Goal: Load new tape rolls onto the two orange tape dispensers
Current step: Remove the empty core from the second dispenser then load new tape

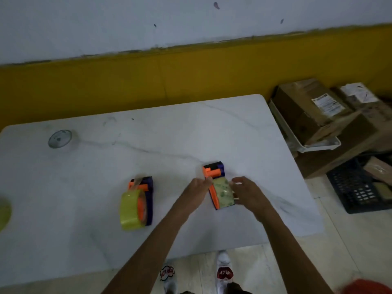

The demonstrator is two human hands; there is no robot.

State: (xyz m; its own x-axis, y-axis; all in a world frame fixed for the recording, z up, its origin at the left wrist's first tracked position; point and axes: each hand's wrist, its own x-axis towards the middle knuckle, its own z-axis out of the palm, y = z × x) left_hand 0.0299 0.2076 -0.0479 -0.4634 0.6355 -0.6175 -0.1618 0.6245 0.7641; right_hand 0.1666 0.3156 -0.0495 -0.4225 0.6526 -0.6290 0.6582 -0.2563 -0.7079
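Two orange and purple tape dispensers lie on a white marble-patterned table (106,158). The left dispenser (146,200) carries a yellowish clear tape roll (129,211) on its hub and nobody touches it. The right dispenser (213,172) has a clear tape roll (222,193) seated in it. My left hand (199,186) pinches the orange side of the right dispenser beside the roll. My right hand (246,192) grips the roll's right side. Whether the tape end is threaded is too blurred to tell.
An empty tape core or small round ring (60,138) sits at the table's far left. Another yellowish roll (4,211) shows at the left edge. Cardboard boxes (314,107), a white tray (305,143) and a dark crate (360,185) stand on the floor to the right.
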